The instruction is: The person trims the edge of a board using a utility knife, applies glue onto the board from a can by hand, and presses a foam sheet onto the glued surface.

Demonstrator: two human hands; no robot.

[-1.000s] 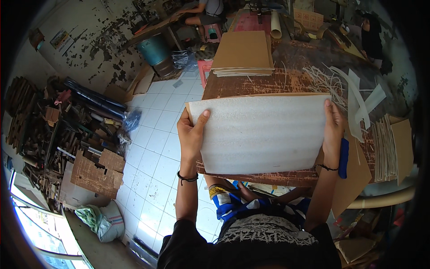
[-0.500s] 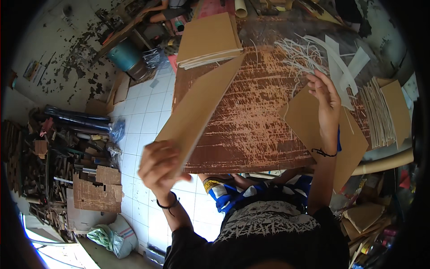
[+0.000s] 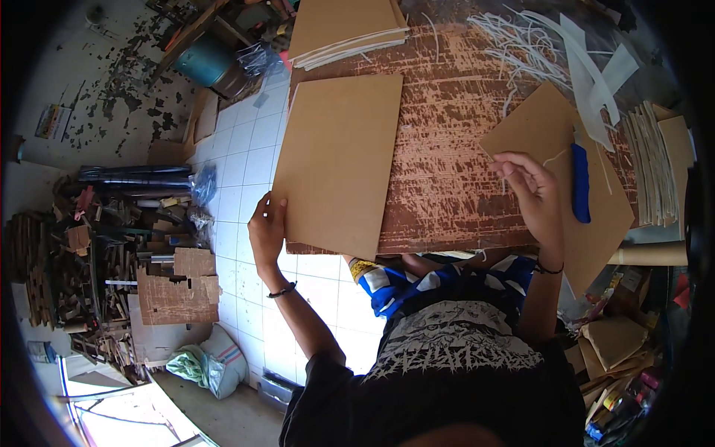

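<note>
The person's left hand (image 3: 265, 227) is at the left edge of a large brown sheet (image 3: 339, 164), near its near left corner. Its grip pinches that edge, with the thumb laid along the top face and the fingers bent against the margin from the outer side; the fingertips themselves are partly hidden. The right hand (image 3: 530, 182) hangs over the right half of the counter (image 3: 450, 164), its grip loose and partly spread, the fingers half bent and the thumb a little below them.

The brown sheet is over the left part of the counter, plain face up, smooth and evenly coloured, with straight sides. A pale sliver shows at its far left edge. Its left side and its near right corner reach past the counter's edges; whether the whole sheet rests flat cannot be told.

Beneath and beside the right hand, a second brown sheet (image 3: 547, 123) lies askew and reaches over the near edge, with a long, narrow blue object (image 3: 580, 185) on it. At the far left is a stack of brown sheets (image 3: 342, 33) with white layers showing along its near side. At the far right are a tangle of white strands (image 3: 521, 45) and broader pale strips (image 3: 592, 82).
</note>
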